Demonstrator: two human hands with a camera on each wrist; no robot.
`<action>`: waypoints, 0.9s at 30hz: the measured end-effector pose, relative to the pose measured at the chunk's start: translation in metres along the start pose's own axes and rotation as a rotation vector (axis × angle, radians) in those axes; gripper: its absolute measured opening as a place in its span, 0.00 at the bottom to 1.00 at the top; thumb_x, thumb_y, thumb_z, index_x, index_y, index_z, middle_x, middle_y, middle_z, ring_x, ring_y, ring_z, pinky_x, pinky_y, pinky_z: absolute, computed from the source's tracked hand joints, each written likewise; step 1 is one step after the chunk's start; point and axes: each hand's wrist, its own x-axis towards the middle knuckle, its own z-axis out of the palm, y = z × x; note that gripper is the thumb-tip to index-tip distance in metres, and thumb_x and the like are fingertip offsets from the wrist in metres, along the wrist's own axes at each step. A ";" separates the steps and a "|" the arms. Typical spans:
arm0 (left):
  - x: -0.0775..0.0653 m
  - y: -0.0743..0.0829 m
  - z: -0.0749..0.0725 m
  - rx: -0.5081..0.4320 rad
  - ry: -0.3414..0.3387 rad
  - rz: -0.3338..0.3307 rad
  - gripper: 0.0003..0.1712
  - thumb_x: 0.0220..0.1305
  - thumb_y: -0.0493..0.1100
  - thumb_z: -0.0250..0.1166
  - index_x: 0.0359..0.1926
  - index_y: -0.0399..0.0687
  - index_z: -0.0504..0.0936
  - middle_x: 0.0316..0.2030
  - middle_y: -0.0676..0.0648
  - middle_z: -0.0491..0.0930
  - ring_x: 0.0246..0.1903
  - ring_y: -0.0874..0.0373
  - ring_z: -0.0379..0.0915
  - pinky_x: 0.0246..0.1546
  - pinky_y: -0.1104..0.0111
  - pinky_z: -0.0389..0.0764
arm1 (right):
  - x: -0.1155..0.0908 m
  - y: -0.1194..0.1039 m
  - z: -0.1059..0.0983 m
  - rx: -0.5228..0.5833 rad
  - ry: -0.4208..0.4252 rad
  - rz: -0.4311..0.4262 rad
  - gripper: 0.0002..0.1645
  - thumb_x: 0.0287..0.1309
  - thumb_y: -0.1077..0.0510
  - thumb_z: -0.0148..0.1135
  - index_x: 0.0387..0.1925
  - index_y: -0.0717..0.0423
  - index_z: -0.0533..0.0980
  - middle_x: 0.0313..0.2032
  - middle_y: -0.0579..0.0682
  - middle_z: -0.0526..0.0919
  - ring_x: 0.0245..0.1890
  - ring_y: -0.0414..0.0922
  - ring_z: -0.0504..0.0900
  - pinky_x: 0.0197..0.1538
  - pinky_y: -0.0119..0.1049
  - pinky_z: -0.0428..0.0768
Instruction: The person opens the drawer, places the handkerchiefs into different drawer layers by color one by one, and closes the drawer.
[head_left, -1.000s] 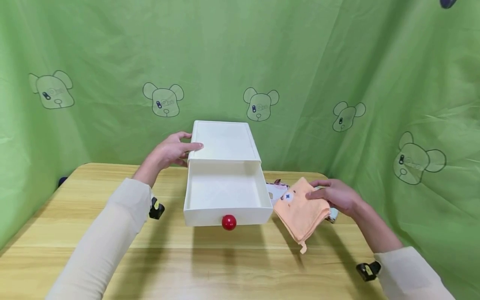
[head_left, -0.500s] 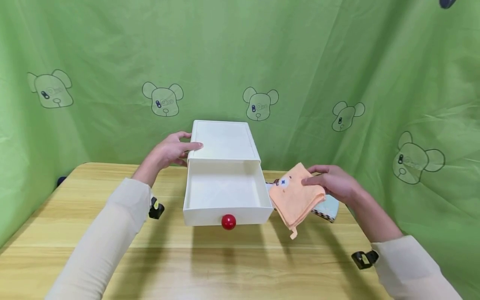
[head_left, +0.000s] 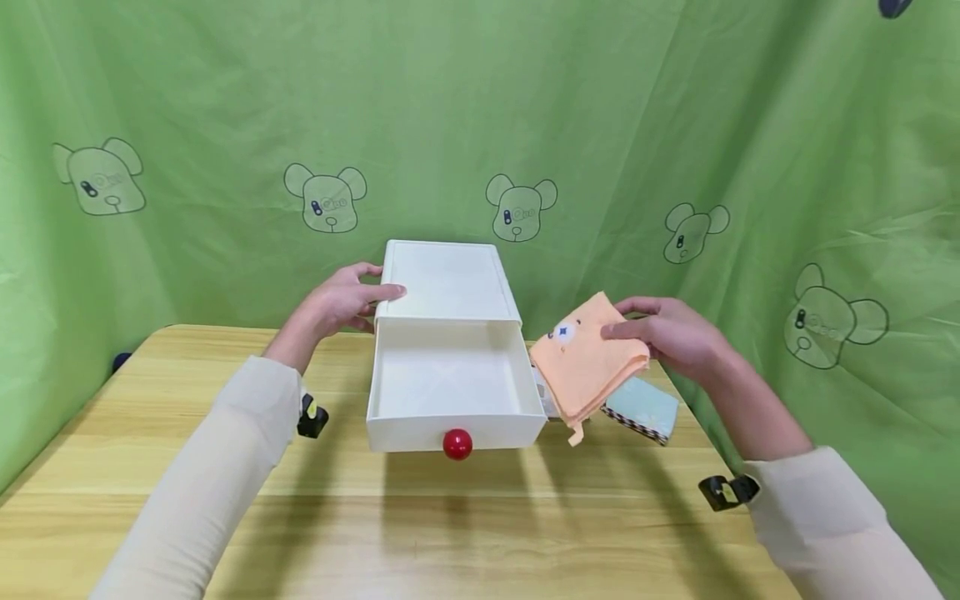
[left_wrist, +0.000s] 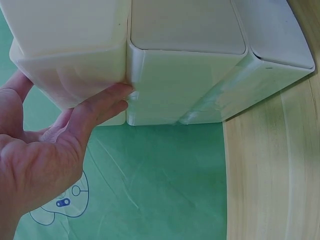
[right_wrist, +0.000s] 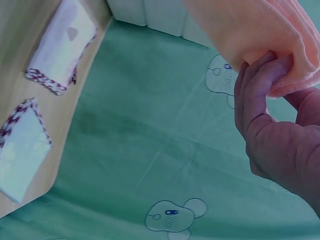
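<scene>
A white drawer cabinet has its top drawer pulled out, with a red round knob on the front. My left hand rests on the cabinet's left top edge, thumb over the top and fingers against the side. In the left wrist view the fingers of my left hand press fairly straight along the upper unit of a stack. To the right of the drawer, my right hand pinches a folded peach towel with a bear face. The towel's hanging loop dangles at its lower corner, above the table.
On the wooden table, a folded light blue cloth with a checked edge lies at the right. Close to it is a folded white cloth, partly hidden behind the towel in the head view. A green curtain hangs behind.
My right hand has lifted the peach towel upward and slightly left, uncovering more of the light blue cloth. The left hand and the drawer cabinet have stayed put.
</scene>
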 end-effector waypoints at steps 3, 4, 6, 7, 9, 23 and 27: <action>0.000 0.000 0.000 0.001 -0.003 0.000 0.50 0.69 0.47 0.67 0.80 0.46 0.46 0.60 0.35 0.74 0.45 0.49 0.80 0.56 0.52 0.85 | 0.000 -0.007 -0.002 -0.002 -0.001 -0.008 0.37 0.65 0.56 0.65 0.68 0.68 0.63 0.33 0.45 0.86 0.29 0.39 0.85 0.36 0.32 0.87; 0.000 0.000 -0.001 0.002 -0.004 0.001 0.50 0.69 0.47 0.67 0.80 0.46 0.46 0.60 0.35 0.73 0.46 0.49 0.80 0.56 0.52 0.85 | 0.000 -0.009 -0.003 -0.001 -0.002 -0.010 0.37 0.65 0.56 0.65 0.68 0.68 0.63 0.33 0.45 0.86 0.29 0.39 0.85 0.36 0.32 0.87; 0.001 0.000 -0.001 0.003 -0.007 0.003 0.50 0.69 0.47 0.67 0.80 0.46 0.46 0.61 0.35 0.73 0.46 0.49 0.80 0.56 0.52 0.85 | -0.001 -0.014 -0.004 0.000 -0.004 -0.014 0.36 0.66 0.56 0.65 0.68 0.68 0.63 0.33 0.45 0.86 0.28 0.39 0.85 0.35 0.31 0.86; 0.001 0.000 -0.001 0.003 -0.008 0.003 0.50 0.69 0.47 0.67 0.80 0.46 0.46 0.61 0.34 0.73 0.46 0.49 0.80 0.57 0.52 0.84 | -0.001 -0.016 -0.005 0.002 -0.004 -0.014 0.36 0.66 0.56 0.65 0.68 0.67 0.63 0.33 0.45 0.86 0.28 0.39 0.85 0.35 0.31 0.86; 0.001 0.000 -0.001 0.003 -0.009 0.004 0.50 0.69 0.47 0.67 0.80 0.46 0.46 0.61 0.35 0.73 0.46 0.49 0.81 0.57 0.52 0.84 | -0.002 -0.020 -0.006 0.004 -0.003 -0.015 0.35 0.67 0.56 0.64 0.67 0.67 0.63 0.33 0.45 0.86 0.28 0.39 0.85 0.34 0.31 0.86; 0.001 -0.001 0.000 0.020 0.003 0.000 0.50 0.69 0.48 0.67 0.80 0.46 0.47 0.59 0.35 0.74 0.45 0.50 0.81 0.54 0.54 0.86 | -0.007 -0.049 -0.014 0.035 0.033 -0.059 0.30 0.69 0.55 0.63 0.65 0.65 0.65 0.31 0.45 0.86 0.27 0.39 0.85 0.33 0.29 0.84; 0.001 0.000 0.001 0.018 0.000 0.001 0.50 0.69 0.48 0.67 0.80 0.46 0.46 0.59 0.35 0.74 0.44 0.50 0.80 0.55 0.53 0.85 | -0.007 -0.055 -0.011 0.059 0.036 -0.079 0.29 0.69 0.55 0.63 0.64 0.64 0.66 0.32 0.45 0.87 0.28 0.40 0.85 0.34 0.30 0.85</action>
